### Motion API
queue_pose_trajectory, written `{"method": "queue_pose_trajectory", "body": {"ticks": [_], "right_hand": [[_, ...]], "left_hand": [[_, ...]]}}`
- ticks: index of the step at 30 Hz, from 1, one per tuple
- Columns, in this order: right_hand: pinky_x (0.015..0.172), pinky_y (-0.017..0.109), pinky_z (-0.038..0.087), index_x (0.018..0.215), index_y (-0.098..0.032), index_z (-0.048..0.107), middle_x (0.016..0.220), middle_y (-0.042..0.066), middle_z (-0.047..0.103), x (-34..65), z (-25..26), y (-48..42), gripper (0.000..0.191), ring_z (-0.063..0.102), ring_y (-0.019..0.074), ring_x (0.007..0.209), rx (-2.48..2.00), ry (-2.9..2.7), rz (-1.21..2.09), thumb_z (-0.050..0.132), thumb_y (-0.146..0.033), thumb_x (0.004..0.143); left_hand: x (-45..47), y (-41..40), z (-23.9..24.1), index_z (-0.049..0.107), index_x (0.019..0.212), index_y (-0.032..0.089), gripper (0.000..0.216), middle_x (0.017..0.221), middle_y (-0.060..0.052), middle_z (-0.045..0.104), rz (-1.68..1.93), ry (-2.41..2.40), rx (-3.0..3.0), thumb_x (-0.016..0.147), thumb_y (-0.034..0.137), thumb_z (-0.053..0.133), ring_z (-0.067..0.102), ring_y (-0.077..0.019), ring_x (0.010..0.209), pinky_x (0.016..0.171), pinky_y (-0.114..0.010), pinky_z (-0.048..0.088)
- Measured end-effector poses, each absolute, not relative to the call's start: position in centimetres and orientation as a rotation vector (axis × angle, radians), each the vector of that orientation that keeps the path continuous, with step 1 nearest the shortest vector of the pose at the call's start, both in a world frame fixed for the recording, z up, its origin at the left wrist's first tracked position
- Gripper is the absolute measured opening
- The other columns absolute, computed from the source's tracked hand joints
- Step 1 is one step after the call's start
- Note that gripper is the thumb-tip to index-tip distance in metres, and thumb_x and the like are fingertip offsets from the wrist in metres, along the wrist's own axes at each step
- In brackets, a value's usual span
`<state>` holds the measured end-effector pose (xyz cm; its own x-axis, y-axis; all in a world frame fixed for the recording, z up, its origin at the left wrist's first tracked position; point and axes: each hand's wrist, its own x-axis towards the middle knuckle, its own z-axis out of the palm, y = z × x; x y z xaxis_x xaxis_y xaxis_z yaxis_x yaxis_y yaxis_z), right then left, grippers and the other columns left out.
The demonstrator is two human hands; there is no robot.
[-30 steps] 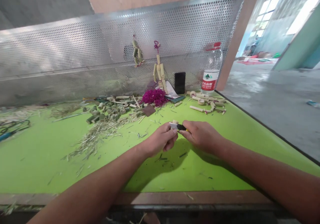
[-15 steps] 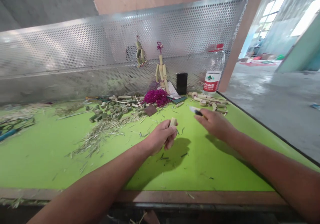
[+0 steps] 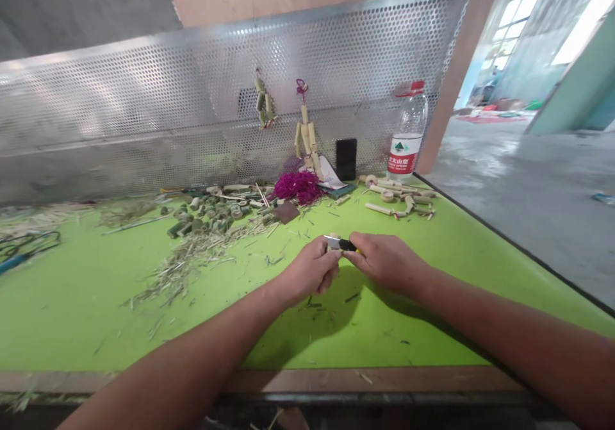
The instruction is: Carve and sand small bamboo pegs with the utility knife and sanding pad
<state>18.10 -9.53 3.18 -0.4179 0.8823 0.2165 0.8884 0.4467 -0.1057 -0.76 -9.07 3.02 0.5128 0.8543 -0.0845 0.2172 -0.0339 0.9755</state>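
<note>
Right hand back at centre, pinching utility knife against bamboo piece gripped in curled left hand

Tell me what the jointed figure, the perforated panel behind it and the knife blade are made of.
The jointed figure looks like bamboo: pale, unpainted tube segments with a matte finish. The perforated panel seems bare metal, perhaps aluminium, given its silvery sheen and punched holes. The knife blade looks like steel, bright and smooth, though it is small in view.
</note>
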Motion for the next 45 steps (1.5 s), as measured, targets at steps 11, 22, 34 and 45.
{"method": "queue_pose_trajectory", "body": {"ticks": [11,22,34,45], "right_hand": [[0.054,0.027,0.026,0.084,-0.019,0.052,0.067,0.003,0.054,23.7,3.7,-5.5,0.037,0.049,0.0172,0.06,-1.744,-1.987,0.062,0.035,-0.05,0.096],[0.052,0.026,0.018,0.085,-0.019,0.054,0.066,0.002,0.057,18.7,2.9,-9.1,0.039,0.041,0.0131,0.055,-1.45,-2.436,0.066,0.037,-0.051,0.097],[0.052,0.026,0.018,0.086,-0.018,0.054,0.067,0.001,0.057,18.7,3.2,-9.5,0.036,0.043,0.0129,0.055,-1.467,-2.433,0.069,0.039,-0.049,0.098],[0.052,0.027,0.018,0.087,-0.018,0.056,0.07,0.005,0.06,19.9,3.5,-8.4,0.038,0.046,0.0151,0.055,-1.51,-2.409,-0.073,0.036,-0.049,0.097]], "left_hand": [[-1.3,-10.0,3.3,0.044,0.104,0.016,0.024,0.061,0.006,0.052,0.576,0.782,1.581,0.093,0.036,0.05,0.048,-0.0065,0.038,0.037,-0.017,0.04],[-1.0,-8.5,1.8,0.044,0.096,0.018,0.018,0.063,0.004,0.056,0.726,0.933,1.557,0.091,0.033,0.052,0.06,-0.012,0.044,0.041,-0.022,0.049],[-0.9,-8.5,1.8,0.044,0.09,0.016,0.023,0.075,0.001,0.059,0.73,0.723,1.375,0.093,0.038,0.052,0.063,-0.0119,0.052,0.05,-0.025,0.053],[-1.4,-8.9,2.7,0.046,0.085,0.016,0.029,0.065,0.003,0.051,0.699,0.705,1.43,0.095,0.044,0.045,0.047,-0.0053,0.04,0.042,-0.02,0.038]]}}
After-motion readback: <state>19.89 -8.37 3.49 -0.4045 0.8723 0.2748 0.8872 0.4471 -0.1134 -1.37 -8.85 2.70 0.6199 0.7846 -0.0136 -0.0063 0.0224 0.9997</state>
